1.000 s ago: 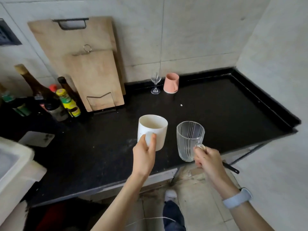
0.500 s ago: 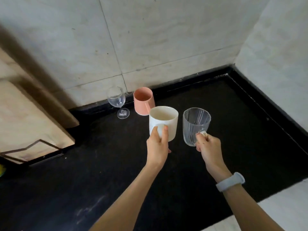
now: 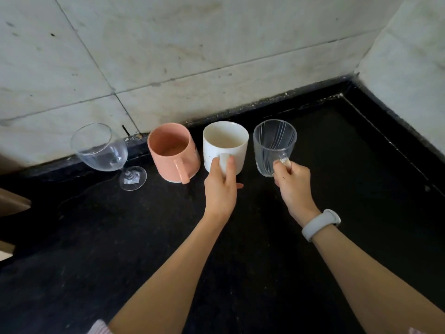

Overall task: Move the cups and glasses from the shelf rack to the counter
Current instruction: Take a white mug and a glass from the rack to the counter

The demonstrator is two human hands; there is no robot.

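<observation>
My left hand (image 3: pixel 220 189) grasps the smooth white ceramic mug (image 3: pixel 225 145) by its handle; my right hand (image 3: pixel 293 184) pinches the ribbed glass cup (image 3: pixel 273 145) over the black bench (image 3: pixel 120 237).

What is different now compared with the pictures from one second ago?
Both hands carried their cups forward to the back wall: the left hand brought the white mug beside the pink mug, the right hand the glass mug. Both grips stayed. The wine glass and pink mug did not move.
</observation>
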